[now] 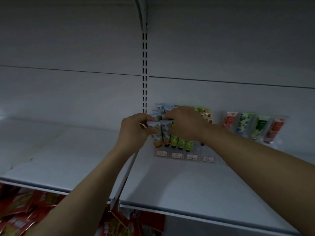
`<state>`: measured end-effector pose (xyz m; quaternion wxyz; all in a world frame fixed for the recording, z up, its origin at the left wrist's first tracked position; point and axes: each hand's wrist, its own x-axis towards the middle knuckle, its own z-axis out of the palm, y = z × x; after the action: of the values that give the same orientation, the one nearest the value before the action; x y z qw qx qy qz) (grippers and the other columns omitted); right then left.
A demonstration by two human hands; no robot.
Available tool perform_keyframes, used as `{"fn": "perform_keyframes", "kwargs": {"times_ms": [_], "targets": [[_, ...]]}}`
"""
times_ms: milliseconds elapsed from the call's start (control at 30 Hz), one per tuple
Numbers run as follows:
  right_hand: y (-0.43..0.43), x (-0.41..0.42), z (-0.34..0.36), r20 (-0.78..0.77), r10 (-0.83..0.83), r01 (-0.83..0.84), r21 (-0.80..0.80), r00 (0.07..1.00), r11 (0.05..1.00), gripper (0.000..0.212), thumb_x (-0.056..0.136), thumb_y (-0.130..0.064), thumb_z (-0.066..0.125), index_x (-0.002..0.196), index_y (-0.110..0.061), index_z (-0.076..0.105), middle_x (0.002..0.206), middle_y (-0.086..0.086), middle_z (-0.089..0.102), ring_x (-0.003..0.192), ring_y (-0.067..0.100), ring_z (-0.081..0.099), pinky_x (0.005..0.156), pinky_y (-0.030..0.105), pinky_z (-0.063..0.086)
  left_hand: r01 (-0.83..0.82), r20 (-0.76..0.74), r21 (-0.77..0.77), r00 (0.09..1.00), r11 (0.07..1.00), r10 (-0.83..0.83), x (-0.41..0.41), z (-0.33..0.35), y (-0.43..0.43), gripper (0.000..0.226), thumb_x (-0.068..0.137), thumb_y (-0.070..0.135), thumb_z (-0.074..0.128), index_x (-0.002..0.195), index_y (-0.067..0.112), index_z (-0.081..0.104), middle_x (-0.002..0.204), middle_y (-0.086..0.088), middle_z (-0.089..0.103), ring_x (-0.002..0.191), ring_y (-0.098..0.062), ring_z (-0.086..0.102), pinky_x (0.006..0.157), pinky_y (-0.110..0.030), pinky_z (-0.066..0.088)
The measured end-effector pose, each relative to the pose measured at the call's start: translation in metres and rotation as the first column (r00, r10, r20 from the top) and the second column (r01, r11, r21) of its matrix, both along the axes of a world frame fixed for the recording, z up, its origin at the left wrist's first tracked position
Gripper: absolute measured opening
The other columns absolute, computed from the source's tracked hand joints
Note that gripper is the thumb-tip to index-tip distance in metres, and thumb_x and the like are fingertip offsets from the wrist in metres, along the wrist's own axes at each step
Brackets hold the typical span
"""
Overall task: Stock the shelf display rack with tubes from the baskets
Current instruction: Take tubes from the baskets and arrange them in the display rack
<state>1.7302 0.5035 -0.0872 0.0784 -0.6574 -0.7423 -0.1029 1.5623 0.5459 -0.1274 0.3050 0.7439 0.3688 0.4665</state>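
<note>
Left hand [134, 130] fingers [144, 118] curled, pinching orange-print tube [154, 133] at display rack [185, 156] left end. Right hand [185, 123] fingers curled on second tube [165, 132] just beside it. Rack far back on shelf [187, 184].

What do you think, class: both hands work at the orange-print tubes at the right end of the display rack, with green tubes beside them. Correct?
Not quite. In the head view the left hand and right hand work at the orange-print tubes at the left end of the display rack, not the right. Green tubes do stand beside them.
</note>
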Motion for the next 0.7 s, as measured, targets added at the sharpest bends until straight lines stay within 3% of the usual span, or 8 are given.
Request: {"fn": "perform_keyframes", "kwargs": {"times_ms": [133, 267, 400, 533, 633, 700], "targets": [[-0.001, 0.004, -0.005, 0.009, 0.006, -0.006, 0.011, 1.000, 1.000, 0.043, 0.087, -0.035, 0.066, 0.128, -0.025, 0.058, 0.118, 0.007, 0.063, 0.104, 0.027, 0.057, 0.084, 0.039, 0.051, -0.030, -0.066, 0.075, 0.997, 0.997, 0.035, 0.002, 0.003, 0.000, 0.023, 0.068, 0.006, 0.083, 0.077, 0.021, 0.068, 0.072, 0.005, 0.063, 0.054, 0.003, 0.056, 0.054, -0.003, 0.039], [0.001, 0.006, -0.007, -0.022, 0.010, -0.009, 0.021, 1.000, 1.000, 0.036, 0.091, -0.026, 0.061, 0.127, -0.024, 0.059, 0.118, 0.007, 0.064, 0.104, 0.028, 0.058, 0.085, 0.038, 0.050, -0.097, -0.028, 0.057, 0.995, 0.994, 0.099, 0.005, -0.003, 0.001, 0.018, 0.069, 0.010, 0.083, 0.081, 0.015, 0.072, 0.075, -0.001, 0.065, 0.059, -0.004, 0.059, 0.054, -0.005, 0.040], [0.006, 0.007, -0.008, -0.079, 0.006, -0.003, 0.043, 0.997, 0.999, 0.030, 0.091, -0.014, 0.059, 0.120, -0.020, 0.065, 0.111, 0.008, 0.068, 0.098, 0.028, 0.061, 0.084, 0.039, 0.052, -0.116, 0.002, 0.033, 0.993, 0.993, 0.116, 0.004, -0.005, 0.004, 0.022, 0.070, 0.011, 0.083, 0.074, 0.025, 0.067, 0.074, 0.003, 0.067, 0.065, -0.012, 0.065, 0.055, -0.010, 0.046], [0.009, 0.008, -0.013, -0.067, 0.006, 0.002, 0.114, 0.998, 0.993, 0.024, 0.092, -0.017, 0.058, 0.114, -0.017, 0.067, 0.107, 0.007, 0.068, 0.095, 0.025, 0.061, 0.079, 0.034, 0.051, -0.114, -0.029, 0.097, 0.993, 0.989, 0.117, 0.002, -0.008, 0.002, 0.023, 0.068, 0.009, 0.084, 0.072, 0.025, 0.067, 0.075, 0.003, 0.068, 0.065, -0.011, 0.066, 0.063, -0.022, 0.053], [0.011, 0.008, -0.017, -0.072, -0.006, 0.017, 0.157, 0.997, 0.987, 0.024, 0.090, -0.016, 0.058, 0.112, -0.016, 0.068, 0.106, 0.006, 0.069, 0.096, 0.024, 0.061, 0.080, 0.033, 0.050, -0.080, -0.070, 0.186, 0.993, 0.979, 0.094, 0.005, -0.009, -0.005, 0.024, 0.067, 0.008, 0.084, 0.071, 0.024, 0.067, 0.072, 0.015, 0.064, 0.062, 0.003, 0.062, 0.058, -0.006, 0.046], [0.012, 0.009, -0.018, -0.066, -0.006, 0.017, 0.170, 0.998, 0.985, 0.023, 0.088, -0.015, 0.059, 0.109, -0.016, 0.070, 0.104, 0.006, 0.069, 0.093, 0.023, 0.061, 0.078, 0.032, 0.050, -0.060, -0.102, 0.253, 0.991, 0.966, 0.089, 0.007, -0.009, -0.008, 0.024, 0.066, 0.007, 0.085, 0.070, 0.022, 0.067, 0.070, 0.016, 0.061, 0.060, 0.003, 0.062, 0.058, -0.005, 0.044]]}}
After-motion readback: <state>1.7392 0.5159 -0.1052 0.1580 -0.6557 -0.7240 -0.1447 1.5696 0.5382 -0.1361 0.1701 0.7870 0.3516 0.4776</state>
